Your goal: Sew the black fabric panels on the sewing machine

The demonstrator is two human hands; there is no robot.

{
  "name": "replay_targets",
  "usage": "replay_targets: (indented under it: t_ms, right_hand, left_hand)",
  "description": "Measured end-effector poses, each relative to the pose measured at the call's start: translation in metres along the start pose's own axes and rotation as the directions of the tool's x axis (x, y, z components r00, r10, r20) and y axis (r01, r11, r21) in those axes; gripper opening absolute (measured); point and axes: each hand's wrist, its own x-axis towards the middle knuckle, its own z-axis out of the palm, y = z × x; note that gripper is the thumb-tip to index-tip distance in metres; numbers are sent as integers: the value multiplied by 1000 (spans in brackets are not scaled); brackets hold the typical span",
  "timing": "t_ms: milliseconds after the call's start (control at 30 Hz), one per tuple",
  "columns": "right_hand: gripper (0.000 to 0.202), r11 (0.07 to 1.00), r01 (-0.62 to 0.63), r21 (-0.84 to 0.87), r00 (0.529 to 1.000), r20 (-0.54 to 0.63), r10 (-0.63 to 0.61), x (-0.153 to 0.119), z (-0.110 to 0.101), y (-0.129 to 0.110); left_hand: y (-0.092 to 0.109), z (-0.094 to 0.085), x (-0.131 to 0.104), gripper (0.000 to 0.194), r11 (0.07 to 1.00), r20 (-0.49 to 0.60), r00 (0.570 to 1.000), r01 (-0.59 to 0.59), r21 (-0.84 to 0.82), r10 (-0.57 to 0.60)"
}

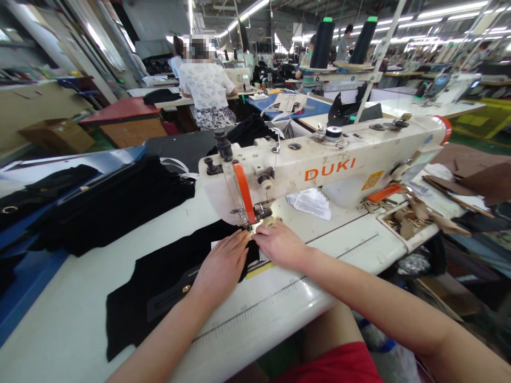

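Note:
A white sewing machine (331,165) with orange lettering stands on the table, its needle and presser foot above a piece of black fabric (159,271). My left hand (223,260) lies on this fabric, fingers stretched out together toward the presser foot. A white slip (214,245) shows beside its fingers. Just right of the needle, my right hand (281,243) has its fingers bent and drawn together beside a small bright patch; what they pinch, if anything, is hidden. On the fabric, a dark strap-like piece (171,295) carries a round gold-coloured fitting (186,289).
Printed white labels (309,203) lie behind my right hand on the machine bed. More black fabric (115,205) is heaped at left. A tray (411,221) of straps and metal fittings sits at right. Thread cones (322,43) stand behind; a person (207,85) sits farther off.

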Motion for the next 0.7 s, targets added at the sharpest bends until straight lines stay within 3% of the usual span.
replay_targets:
  t_ms: [400, 700]
  right_hand:
    - [19, 1000, 7, 1, 1000, -20, -7, -2, 4, 1]
    - [17, 1000, -30, -4, 999, -11, 30, 0, 1, 1]
  left_hand:
    - [1, -1, 1, 42, 1000, 2, 1000, 7, -12, -7]
    - [-10, 2, 11, 43, 999, -14, 1000, 16, 46, -15]
